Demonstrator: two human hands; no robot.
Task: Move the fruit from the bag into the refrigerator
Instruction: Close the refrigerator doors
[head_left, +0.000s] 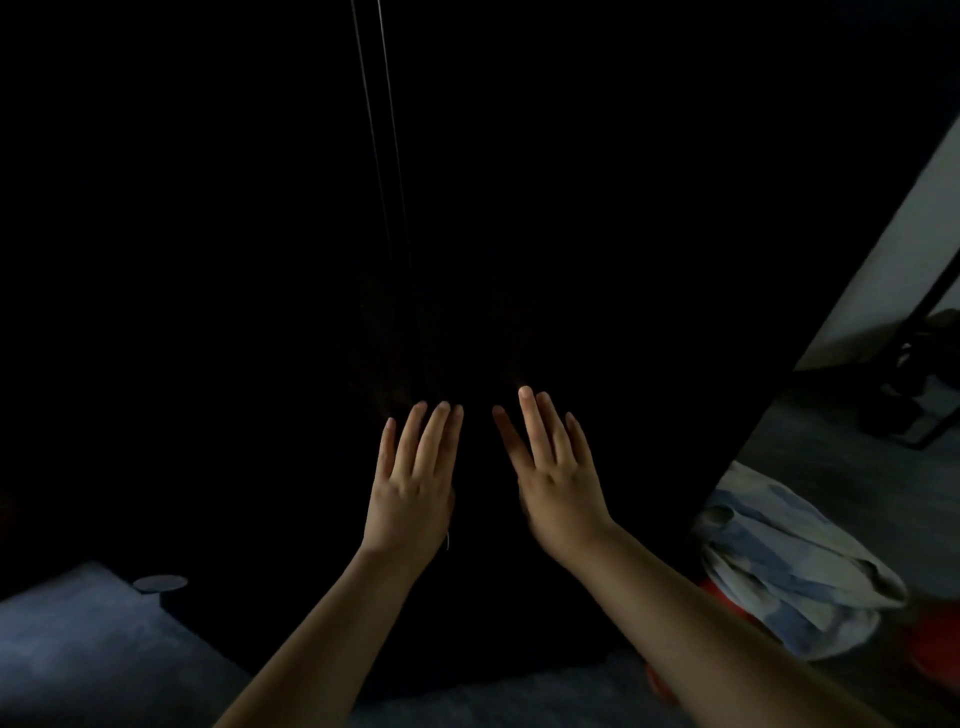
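Fridge (519, 208), dark, faced by left hand (410, 493) and right hand (563, 493), each grip apart, fingers (532, 421) straight; bag (779, 561) on floor (78, 649).

The black front (571, 208) is rendered too dark for any detail. Contact between the fingertips (525, 395) and it cannot be determined. Both forearms (727, 623) are cut by the bottom edge. The red things (730, 603) are mostly covered by the bag (789, 566).

Grey carpet (78, 649) is noted lower left; a small round disc (160, 583) is set at its far edge. Right: black stand (906, 387) seen below white wall (904, 249).
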